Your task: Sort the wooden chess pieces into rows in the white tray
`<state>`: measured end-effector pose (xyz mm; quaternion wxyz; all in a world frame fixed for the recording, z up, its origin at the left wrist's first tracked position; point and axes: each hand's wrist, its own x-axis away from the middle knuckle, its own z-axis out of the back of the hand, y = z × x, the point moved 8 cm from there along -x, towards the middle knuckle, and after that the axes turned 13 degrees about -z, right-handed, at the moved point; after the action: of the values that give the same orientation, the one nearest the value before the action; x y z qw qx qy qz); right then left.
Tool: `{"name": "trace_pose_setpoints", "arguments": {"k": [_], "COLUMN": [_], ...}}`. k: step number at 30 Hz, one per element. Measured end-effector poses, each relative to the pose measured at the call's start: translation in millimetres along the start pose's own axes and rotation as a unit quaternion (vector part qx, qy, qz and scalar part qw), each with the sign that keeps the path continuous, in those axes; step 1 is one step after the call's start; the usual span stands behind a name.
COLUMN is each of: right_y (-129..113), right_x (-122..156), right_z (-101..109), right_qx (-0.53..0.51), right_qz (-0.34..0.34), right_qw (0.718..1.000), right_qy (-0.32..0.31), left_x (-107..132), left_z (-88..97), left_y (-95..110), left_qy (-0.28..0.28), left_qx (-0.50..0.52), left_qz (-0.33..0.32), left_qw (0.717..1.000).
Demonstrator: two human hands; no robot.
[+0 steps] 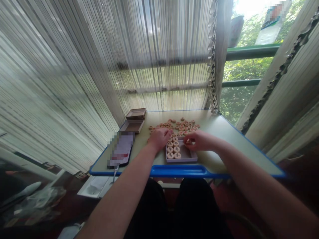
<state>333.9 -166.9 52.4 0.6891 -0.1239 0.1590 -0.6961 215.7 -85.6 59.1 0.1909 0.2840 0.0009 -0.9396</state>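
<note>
A shallow, pale box (pixel 183 160) lies near the table's front edge. Wooden xiangqi pieces (pixel 176 149) with dark characters stand in two columns along its left side; bare floor shows on its right. My left hand (pixel 159 137) is over the box's far left corner, its fingers curled together and pointing down at the pieces. Whatever they grip is hidden. Inside the right part of the box, my right hand (pixel 196 140) pinches a xiangqi piece (pixel 187 141), partly covered by the fingers. Beyond both hands, many loose xiangqi pieces (pixel 185 127), several with red characters, lie scattered.
A phone (pixel 122 149) with a white cable (pixel 115 174) rests at the table's left. Behind it sits an open brown box (pixel 133 126). The table (pixel 219 132) has a blue rim and a blue front groove (pixel 178 170). String curtains (pixel 161 49) hang at the far edge.
</note>
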Motion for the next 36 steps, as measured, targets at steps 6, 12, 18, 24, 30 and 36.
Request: {"name": "trace_pose_setpoints", "arguments": {"k": [6, 12, 18, 24, 30, 36], "right_y": [3.0, 3.5, 9.4, 26.4, 41.9, 61.8], "right_x": [-0.9, -1.9, -4.5, -25.1, -50.2, -46.1], "right_z": [0.5, 0.1, 5.3, 17.5, 11.8, 11.7], "right_qx": [-0.012, -0.022, -0.036, -0.053, -0.05, -0.061], "right_qz": [-0.002, 0.02, 0.004, -0.038, -0.087, -0.12], "right_qw": [1.0, 1.0, 0.999, 0.985, 0.983, 0.981], "right_qy": [0.001, 0.0, 0.018, 0.16, 0.154, 0.141], "left_x": [0.0, -0.2, 0.1, -12.8, -58.7, -71.2], "left_z": [-0.5, -0.5, 1.5, -0.6, -14.1, -32.2], "left_y": [-0.5, -0.6, 2.6, -0.8, -2.1, -24.2], "left_qy": [-0.002, 0.0, 0.0, -0.007, -0.109, -0.156], "left_qx": [-0.001, 0.003, -0.005, 0.025, 0.062, 0.081], "left_qz": [0.005, 0.006, 0.002, 0.014, -0.021, -0.004], "left_qw": [1.0, 1.0, 1.0, 1.0, 0.992, 0.984]}}
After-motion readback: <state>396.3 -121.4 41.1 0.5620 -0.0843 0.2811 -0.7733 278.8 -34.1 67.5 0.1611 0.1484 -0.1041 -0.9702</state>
